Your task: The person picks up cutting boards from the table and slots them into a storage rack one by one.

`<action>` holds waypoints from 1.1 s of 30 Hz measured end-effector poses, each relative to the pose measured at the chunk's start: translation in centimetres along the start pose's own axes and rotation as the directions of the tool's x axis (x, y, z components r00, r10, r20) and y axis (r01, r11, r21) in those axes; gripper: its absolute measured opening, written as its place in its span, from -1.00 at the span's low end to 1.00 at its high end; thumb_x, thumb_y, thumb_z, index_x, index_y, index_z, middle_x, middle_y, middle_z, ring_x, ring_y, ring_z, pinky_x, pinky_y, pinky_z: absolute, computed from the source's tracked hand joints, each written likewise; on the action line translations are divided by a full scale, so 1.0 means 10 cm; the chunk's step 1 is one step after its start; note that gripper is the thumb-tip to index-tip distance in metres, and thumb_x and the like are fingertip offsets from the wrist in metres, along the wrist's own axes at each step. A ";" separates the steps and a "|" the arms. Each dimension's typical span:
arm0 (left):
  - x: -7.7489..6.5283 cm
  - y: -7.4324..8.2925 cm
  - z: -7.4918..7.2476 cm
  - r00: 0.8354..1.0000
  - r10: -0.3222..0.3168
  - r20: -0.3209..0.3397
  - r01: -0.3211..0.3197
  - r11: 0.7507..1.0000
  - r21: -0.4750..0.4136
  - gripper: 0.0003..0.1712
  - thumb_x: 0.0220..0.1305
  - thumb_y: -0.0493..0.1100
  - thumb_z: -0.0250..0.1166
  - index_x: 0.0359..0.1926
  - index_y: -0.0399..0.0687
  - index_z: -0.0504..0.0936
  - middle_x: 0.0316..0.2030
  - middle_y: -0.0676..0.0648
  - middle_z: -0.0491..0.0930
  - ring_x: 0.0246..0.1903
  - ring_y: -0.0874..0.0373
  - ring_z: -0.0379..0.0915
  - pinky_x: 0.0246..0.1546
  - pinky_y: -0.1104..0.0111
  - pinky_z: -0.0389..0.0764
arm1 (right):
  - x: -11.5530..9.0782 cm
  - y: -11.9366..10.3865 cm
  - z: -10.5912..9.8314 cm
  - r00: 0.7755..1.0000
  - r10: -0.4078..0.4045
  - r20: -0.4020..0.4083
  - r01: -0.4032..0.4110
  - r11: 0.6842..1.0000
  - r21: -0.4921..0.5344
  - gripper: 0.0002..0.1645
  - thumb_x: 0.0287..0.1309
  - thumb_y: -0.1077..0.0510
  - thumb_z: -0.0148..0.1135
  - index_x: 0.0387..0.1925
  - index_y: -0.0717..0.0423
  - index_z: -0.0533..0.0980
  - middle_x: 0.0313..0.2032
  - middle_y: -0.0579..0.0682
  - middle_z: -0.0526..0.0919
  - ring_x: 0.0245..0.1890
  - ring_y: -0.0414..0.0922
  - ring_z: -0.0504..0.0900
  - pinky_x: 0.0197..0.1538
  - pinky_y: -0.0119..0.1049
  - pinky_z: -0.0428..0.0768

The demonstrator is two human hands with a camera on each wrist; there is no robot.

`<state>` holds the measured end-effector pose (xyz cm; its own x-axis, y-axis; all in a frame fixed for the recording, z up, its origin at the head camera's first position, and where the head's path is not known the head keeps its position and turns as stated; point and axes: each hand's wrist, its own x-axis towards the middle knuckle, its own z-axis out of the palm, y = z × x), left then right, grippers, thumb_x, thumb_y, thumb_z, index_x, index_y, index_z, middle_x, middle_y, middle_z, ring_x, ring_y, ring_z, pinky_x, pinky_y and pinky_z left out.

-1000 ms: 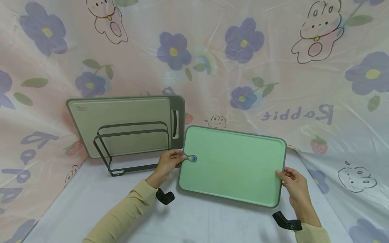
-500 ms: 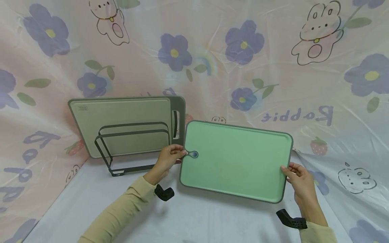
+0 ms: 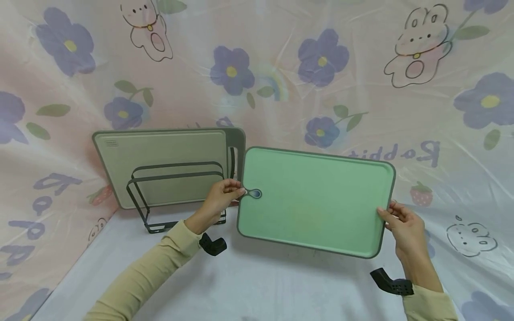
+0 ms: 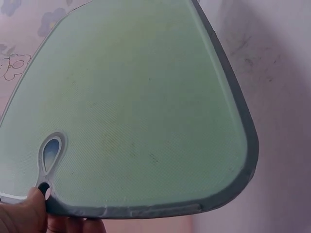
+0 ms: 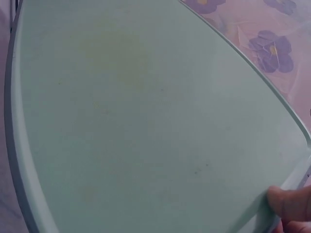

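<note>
Both hands hold a light green cutting board with a grey rim, its broad face tilted up toward the head camera. It appears raised off the table, with a shadow below. My left hand pinches its left edge beside a teardrop-shaped inset; in the left wrist view the thumb lies on the face and fingers show beneath the rim. At the opposite edge, my right hand grips with the thumb in front. Most of its fingers are hidden behind the board in the right wrist view.
On the left stands a dark metal rack with looped bars. Behind or within it leans a larger beige-green cutting board with a grey handle end. A white-covered table lies below, and a printed cloth hangs behind.
The green cutting board has risen and its right end has shifted right. Both hands have moved up with it, keeping their hold. The rack has stayed in place.
</note>
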<state>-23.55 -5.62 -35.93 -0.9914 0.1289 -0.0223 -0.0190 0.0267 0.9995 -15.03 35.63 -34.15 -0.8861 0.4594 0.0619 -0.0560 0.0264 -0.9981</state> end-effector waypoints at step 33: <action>0.02 0.62 -0.34 0.997 0.040 0.064 -0.037 0.998 -0.050 -0.81 0.36 -0.32 0.22 -0.05 -0.28 0.48 -0.26 -0.05 0.53 -0.31 0.19 0.50 -0.15 0.27 0.63 | 0.09 -0.83 0.20 0.980 -0.187 0.074 0.184 0.981 0.055 -0.72 0.01 0.24 0.48 -0.22 0.05 0.58 -0.28 -0.06 0.49 -0.31 -0.22 0.46 -0.38 -0.57 0.53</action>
<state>-24.33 -8.83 -29.67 -0.9811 0.1926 0.0165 0.0114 -0.0279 0.9995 -16.33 34.07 -25.80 -0.8914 0.3795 0.2478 -0.2429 0.0616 -0.9681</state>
